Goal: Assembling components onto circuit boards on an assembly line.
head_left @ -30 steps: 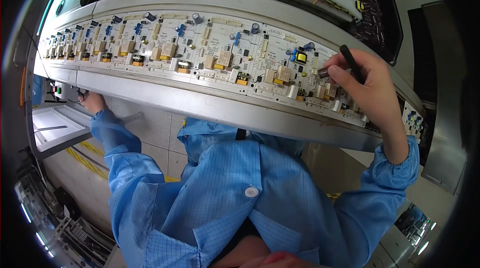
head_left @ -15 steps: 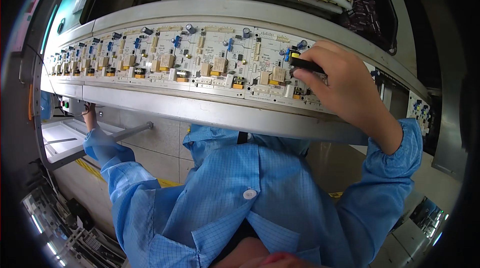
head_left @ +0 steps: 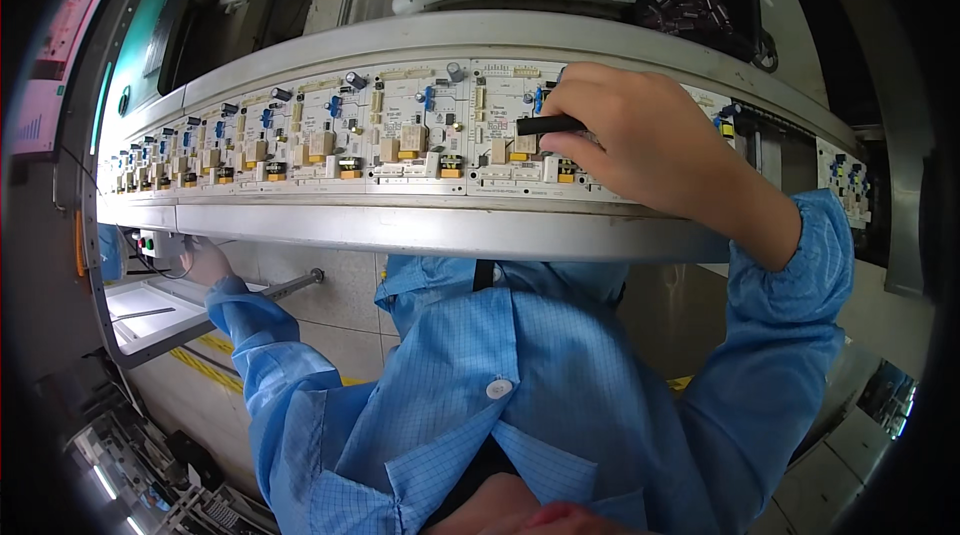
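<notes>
Over the long grey conveyor rail [head_left: 420, 230], a row of white circuit boards [head_left: 400, 140] is carried, each fitted with yellow, blue and black components. A slim black tool [head_left: 548, 124] is pinched between the fingers of the right hand [head_left: 640, 140], its tip held over a board near the middle of the row. The left hand [head_left: 205, 260] is kept under the rail beside a small button box [head_left: 148, 245]; whether its fingers are closed cannot be told.

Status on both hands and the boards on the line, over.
Right hand grips a black tool, tip on the circuit board. Left hand down under the conveyor rail, near the button box. Nothing blocking the boards.
</notes>
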`<state>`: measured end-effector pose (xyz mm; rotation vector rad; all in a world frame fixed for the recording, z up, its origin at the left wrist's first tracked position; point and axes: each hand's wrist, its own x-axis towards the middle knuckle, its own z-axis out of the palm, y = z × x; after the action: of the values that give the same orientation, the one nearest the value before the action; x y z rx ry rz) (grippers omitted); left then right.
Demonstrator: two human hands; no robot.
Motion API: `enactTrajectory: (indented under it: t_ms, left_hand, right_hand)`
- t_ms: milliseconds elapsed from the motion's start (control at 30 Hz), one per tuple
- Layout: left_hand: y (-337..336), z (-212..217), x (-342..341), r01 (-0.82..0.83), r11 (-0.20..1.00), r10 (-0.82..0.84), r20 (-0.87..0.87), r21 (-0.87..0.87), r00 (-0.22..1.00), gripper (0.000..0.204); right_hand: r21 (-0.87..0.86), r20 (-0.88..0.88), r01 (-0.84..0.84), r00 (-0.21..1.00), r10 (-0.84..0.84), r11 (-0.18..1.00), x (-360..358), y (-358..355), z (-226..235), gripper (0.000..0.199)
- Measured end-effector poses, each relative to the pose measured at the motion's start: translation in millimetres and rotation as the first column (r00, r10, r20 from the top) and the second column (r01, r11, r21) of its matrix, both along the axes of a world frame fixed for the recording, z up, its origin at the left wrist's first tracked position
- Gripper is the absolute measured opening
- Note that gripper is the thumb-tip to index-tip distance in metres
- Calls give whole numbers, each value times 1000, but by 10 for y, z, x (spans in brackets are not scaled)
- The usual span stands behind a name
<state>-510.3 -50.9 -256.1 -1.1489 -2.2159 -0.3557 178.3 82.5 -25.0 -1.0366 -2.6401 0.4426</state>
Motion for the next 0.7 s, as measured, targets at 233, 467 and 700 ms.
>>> enactTrajectory:
  t_ms: [233, 467, 700]
  left_hand:
    - [-97, -291, -612, 59, 996, -75, -241, -72, 968, 29]
    - [40, -130, 588, -2, 895, -214, 432, 446, 876, 29]
    - [-357, 624, 2619, 433, 785, -499, 40, 443, 866, 21]
  right_hand:
    - [-10, -45, -10, 999, 10, 1000, -13, -4, 24, 21]
    - [135, -236, 367, 914, -329, 921, 624, -232, 367, 21]
    - [269, -274, 848, 522, -808, 456, 1704, -887, -378, 17]
